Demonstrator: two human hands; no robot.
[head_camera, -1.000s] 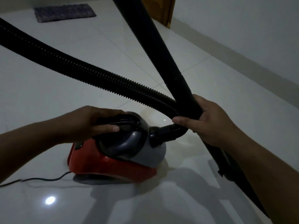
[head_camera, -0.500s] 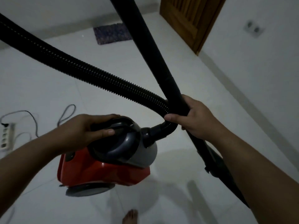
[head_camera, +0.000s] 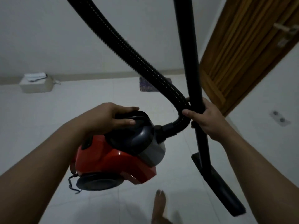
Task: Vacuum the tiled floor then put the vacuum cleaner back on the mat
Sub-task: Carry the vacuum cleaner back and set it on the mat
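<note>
A red and grey canister vacuum cleaner (head_camera: 113, 159) hangs in the air above the white tiled floor (head_camera: 48, 118), tilted with its wheel toward me. My left hand (head_camera: 110, 118) is shut on its black top handle. My right hand (head_camera: 205, 118) grips the rigid black wand (head_camera: 192, 70) together with the ribbed hose (head_camera: 145, 62) where they cross. The floor nozzle (head_camera: 221, 186) dangles at the wand's lower end, off the floor. A small dark patterned mat (head_camera: 147, 85) lies far off by the back wall, partly hidden behind the hose.
A wooden door (head_camera: 242, 54) stands at the right. A wall socket (head_camera: 279, 118) sits low on the right wall. A beige box (head_camera: 35, 86) rests against the back wall at the left. My bare foot (head_camera: 159, 206) shows at the bottom. A short cord (head_camera: 72, 183) dangles from the vacuum's rear.
The vacuum has been lifted off the floor and now hangs higher and tilted. My view has swung up toward the back wall; the door, mat and box have come closer into sight.
</note>
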